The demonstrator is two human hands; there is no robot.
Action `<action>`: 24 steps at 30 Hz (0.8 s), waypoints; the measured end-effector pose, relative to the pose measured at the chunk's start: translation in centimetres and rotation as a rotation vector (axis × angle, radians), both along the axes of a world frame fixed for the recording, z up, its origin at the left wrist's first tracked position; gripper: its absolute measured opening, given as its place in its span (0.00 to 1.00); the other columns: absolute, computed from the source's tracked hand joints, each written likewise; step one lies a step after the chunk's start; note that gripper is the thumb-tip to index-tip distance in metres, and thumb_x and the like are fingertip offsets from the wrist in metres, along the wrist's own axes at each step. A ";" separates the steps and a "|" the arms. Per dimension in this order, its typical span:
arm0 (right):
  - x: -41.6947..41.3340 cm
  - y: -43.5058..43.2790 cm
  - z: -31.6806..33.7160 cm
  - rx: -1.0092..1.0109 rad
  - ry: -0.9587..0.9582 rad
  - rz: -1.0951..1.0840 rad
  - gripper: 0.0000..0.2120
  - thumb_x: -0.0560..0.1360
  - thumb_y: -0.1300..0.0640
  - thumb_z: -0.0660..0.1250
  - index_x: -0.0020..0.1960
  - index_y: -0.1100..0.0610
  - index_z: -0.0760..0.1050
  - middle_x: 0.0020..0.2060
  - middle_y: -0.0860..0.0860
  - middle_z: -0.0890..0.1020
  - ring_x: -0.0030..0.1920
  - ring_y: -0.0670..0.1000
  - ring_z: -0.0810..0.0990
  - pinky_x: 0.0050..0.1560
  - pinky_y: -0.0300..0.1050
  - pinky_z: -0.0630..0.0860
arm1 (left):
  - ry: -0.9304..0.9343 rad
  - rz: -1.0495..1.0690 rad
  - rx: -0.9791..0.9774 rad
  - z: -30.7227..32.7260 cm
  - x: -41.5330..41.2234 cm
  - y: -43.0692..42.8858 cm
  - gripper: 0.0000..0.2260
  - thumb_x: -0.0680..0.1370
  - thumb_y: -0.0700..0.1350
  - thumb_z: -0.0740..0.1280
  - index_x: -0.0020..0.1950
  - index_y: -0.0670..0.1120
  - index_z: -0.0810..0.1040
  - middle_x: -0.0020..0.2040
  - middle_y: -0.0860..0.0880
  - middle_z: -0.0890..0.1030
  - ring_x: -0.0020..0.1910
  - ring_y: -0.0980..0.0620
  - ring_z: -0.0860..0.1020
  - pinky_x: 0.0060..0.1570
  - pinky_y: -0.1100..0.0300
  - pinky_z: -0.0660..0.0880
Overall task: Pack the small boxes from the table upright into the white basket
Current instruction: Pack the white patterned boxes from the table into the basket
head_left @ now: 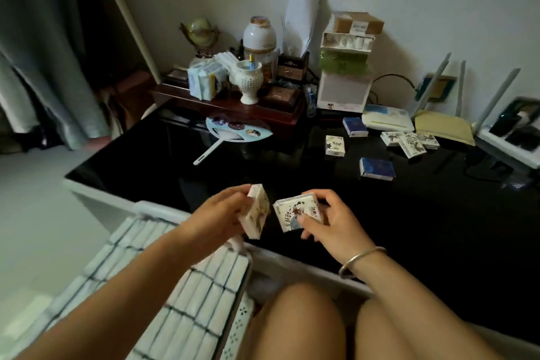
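Note:
My left hand point(222, 213) grips a small white printed box point(257, 212) on edge above the near table edge. Just right of it my right hand point(327, 222) holds a second printed box point(295, 212), face up and tilted. The two boxes are close but apart. The white basket point(233, 327) sits at the lower left beside my knee, filled with rows of upright boxes point(201, 292). On the black table point(204, 172) lie more small boxes: a white one point(335, 145), two blue ones point(377, 167) point(354, 126), and a cluster of three white ones point(410, 142).
At the back stand a wooden tray point(233, 105) with vases and tissue packs, a stack of cartons point(344, 67), a white router point(388, 120), a yellow envelope point(441, 130) and cables. A round paper fan point(236, 130) lies mid-table. My bare knees point(350, 327) are in front.

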State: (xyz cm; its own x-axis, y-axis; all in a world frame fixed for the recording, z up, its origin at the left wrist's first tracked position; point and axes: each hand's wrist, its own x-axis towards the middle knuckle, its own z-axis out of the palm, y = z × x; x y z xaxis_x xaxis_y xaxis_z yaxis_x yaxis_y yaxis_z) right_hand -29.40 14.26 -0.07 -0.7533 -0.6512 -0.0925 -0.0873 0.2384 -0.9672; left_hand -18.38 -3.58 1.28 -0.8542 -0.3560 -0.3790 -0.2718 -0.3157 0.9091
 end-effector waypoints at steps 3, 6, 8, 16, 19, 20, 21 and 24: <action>4.1 -1.3 1.6 -0.034 -0.010 0.118 0.13 0.75 0.67 0.67 0.56 0.56 0.71 0.45 0.54 0.82 0.31 0.42 0.79 0.32 0.32 0.73 | 0.090 -0.002 0.163 2.0 6.7 -0.8 0.18 0.80 0.44 0.55 0.66 0.41 0.74 0.59 0.36 0.80 0.54 0.41 0.81 0.51 0.50 0.80; 8.2 -3.5 2.7 -0.126 0.020 0.221 0.14 0.73 0.70 0.68 0.52 0.54 0.74 0.42 0.51 0.82 0.35 0.41 0.80 0.34 0.35 0.75 | 0.125 0.145 0.192 3.0 12.2 -1.2 0.16 0.80 0.42 0.54 0.63 0.40 0.75 0.58 0.37 0.82 0.58 0.39 0.80 0.59 0.45 0.76; 10.7 -5.1 2.9 -0.135 0.070 0.286 0.14 0.72 0.69 0.69 0.52 0.54 0.76 0.44 0.51 0.83 0.42 0.44 0.82 0.38 0.39 0.77 | 0.116 0.238 0.218 3.4 15.6 -1.6 0.16 0.82 0.40 0.51 0.61 0.40 0.76 0.55 0.37 0.82 0.55 0.38 0.81 0.51 0.48 0.80; 19.2 -11.2 3.0 -0.069 0.141 0.533 0.16 0.72 0.63 0.71 0.50 0.43 0.75 0.46 0.45 0.82 0.48 0.40 0.81 0.49 0.37 0.79 | -0.007 0.417 0.099 1.7 26.3 -3.9 0.20 0.82 0.42 0.48 0.62 0.39 0.77 0.52 0.36 0.83 0.48 0.40 0.83 0.41 0.52 0.77; 21.5 -13.0 2.2 -0.038 0.139 0.587 0.14 0.72 0.60 0.71 0.54 0.45 0.75 0.48 0.48 0.83 0.50 0.46 0.82 0.52 0.47 0.81 | 0.015 0.449 0.167 1.2 29.2 -4.5 0.17 0.83 0.44 0.52 0.60 0.39 0.78 0.54 0.36 0.83 0.47 0.41 0.84 0.40 0.54 0.80; 22.3 -13.6 1.9 -0.024 0.144 0.594 0.14 0.72 0.60 0.71 0.54 0.46 0.75 0.49 0.48 0.83 0.51 0.46 0.82 0.52 0.48 0.80 | 0.007 0.449 0.170 1.0 30.1 -4.8 0.16 0.83 0.46 0.54 0.60 0.40 0.78 0.53 0.36 0.83 0.48 0.42 0.84 0.40 0.56 0.81; 22.8 -14.1 1.6 -0.010 0.152 0.593 0.14 0.73 0.59 0.71 0.55 0.47 0.75 0.49 0.47 0.82 0.50 0.46 0.82 0.52 0.48 0.80 | -0.004 0.456 0.166 0.8 30.6 -5.1 0.15 0.82 0.47 0.57 0.59 0.41 0.78 0.52 0.37 0.84 0.48 0.42 0.84 0.41 0.56 0.82; 24.0 -15.4 0.9 0.045 0.226 0.596 0.11 0.73 0.56 0.70 0.54 0.47 0.75 0.47 0.44 0.81 0.48 0.42 0.80 0.52 0.43 0.80 | -0.035 0.546 0.114 0.2 32.6 -6.8 0.13 0.77 0.40 0.65 0.61 0.42 0.78 0.52 0.37 0.84 0.51 0.42 0.83 0.49 0.54 0.82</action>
